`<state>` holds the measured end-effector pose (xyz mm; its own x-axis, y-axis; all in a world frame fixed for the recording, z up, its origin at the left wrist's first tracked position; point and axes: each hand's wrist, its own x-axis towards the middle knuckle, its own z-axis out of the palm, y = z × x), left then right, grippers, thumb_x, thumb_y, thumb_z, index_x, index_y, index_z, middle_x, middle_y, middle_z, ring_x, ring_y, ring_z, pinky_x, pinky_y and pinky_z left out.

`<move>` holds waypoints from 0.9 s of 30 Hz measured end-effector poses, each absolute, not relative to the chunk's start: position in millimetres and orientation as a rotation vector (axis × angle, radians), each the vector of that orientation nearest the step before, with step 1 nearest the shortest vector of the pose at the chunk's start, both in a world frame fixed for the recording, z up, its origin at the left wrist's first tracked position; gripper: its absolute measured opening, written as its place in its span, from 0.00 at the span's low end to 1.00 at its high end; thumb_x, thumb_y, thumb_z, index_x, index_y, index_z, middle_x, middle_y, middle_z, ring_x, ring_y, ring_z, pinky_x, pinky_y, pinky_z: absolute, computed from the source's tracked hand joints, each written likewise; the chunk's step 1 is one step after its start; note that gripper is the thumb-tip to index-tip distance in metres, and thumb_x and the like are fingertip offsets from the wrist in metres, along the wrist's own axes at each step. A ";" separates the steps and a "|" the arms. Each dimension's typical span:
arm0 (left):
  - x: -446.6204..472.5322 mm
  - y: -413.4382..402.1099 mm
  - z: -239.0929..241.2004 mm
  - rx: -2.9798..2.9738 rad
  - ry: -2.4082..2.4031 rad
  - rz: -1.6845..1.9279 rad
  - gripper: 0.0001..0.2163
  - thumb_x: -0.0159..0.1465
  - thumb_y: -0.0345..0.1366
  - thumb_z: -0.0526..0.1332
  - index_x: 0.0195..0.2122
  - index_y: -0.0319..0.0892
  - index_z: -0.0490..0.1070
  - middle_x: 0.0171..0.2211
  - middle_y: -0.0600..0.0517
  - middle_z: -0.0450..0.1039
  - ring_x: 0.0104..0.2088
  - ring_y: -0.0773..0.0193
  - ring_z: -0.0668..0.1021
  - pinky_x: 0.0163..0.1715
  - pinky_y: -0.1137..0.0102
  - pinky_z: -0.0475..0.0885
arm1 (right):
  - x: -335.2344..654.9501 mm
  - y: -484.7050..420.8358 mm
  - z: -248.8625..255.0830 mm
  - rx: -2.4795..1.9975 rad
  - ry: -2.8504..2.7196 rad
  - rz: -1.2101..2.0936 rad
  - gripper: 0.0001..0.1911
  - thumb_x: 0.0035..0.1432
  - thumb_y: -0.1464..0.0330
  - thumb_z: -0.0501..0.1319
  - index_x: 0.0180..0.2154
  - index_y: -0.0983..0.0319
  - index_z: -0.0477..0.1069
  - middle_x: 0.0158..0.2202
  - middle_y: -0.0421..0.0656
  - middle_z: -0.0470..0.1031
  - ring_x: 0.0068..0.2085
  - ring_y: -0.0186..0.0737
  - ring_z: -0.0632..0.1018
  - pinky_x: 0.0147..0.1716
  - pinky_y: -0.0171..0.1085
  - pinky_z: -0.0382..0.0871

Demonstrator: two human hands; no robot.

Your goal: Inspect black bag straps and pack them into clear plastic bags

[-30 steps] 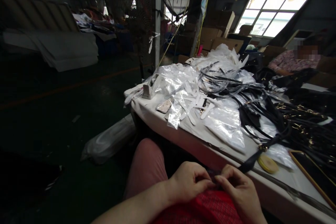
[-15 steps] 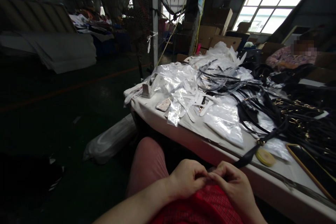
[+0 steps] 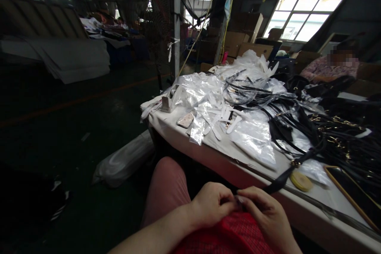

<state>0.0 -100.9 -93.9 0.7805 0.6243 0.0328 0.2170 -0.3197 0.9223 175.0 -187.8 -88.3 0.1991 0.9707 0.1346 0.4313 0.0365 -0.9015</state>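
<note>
Over my lap, my left hand (image 3: 212, 203) and my right hand (image 3: 266, 210) meet with fingertips pinched together. A black strap (image 3: 279, 180) with a gold-coloured metal fitting (image 3: 295, 163) comes over the table edge and passes behind my right hand to the pinched fingers. The strap's end is mostly covered by my fingers. Close to the fitting, a round yellow tape measure (image 3: 301, 181) lies on the table. Right of it is a phone in an orange-edged case (image 3: 351, 190).
Clear plastic bags (image 3: 256, 139) and white paper pieces (image 3: 233, 124) cover the white table (image 3: 169, 137). Black straps with gold hooks (image 3: 336, 135) are heaped at the right. A person (image 3: 330, 65) sits across the table. A wrapped roll (image 3: 125, 162) lies on the floor, left.
My fingers have shifted slightly at the pinch, and the right fingertips sit a little differently. The view has tilted slightly; things on the table have stayed in place.
</note>
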 end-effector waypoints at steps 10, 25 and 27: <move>0.2 -102.8 -90.9 1.779 0.659 0.482 0.09 0.61 0.38 0.65 0.31 0.38 0.81 0.27 0.51 0.77 0.27 0.68 0.74 0.29 0.76 0.64 | 172.8 -190.6 -80.1 -1.609 -1.394 0.650 0.21 0.46 0.61 0.72 0.42 0.59 0.76 0.39 0.46 0.79 0.39 0.46 0.80 0.38 0.38 0.76; 0.1 -101.4 -91.3 1.585 0.596 0.363 0.13 0.59 0.42 0.65 0.33 0.35 0.79 0.27 0.50 0.75 0.28 0.66 0.74 0.29 0.74 0.66 | 175.8 -191.5 -67.2 -1.572 -1.419 0.783 0.09 0.61 0.61 0.62 0.36 0.58 0.78 0.33 0.44 0.79 0.35 0.42 0.79 0.36 0.35 0.73; 0.6 -101.3 -92.9 1.491 0.508 0.272 0.15 0.59 0.44 0.64 0.32 0.35 0.79 0.25 0.51 0.74 0.27 0.66 0.73 0.29 0.73 0.67 | 176.2 -190.5 -68.5 -1.549 -1.418 0.822 0.10 0.61 0.60 0.62 0.35 0.59 0.78 0.32 0.43 0.79 0.34 0.42 0.79 0.36 0.35 0.72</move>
<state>0.6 -101.3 -92.9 0.8665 0.4748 -0.1543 0.1342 0.0762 0.9880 176.2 -190.5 -68.5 0.1377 0.9873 0.0790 0.4227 0.0136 -0.9062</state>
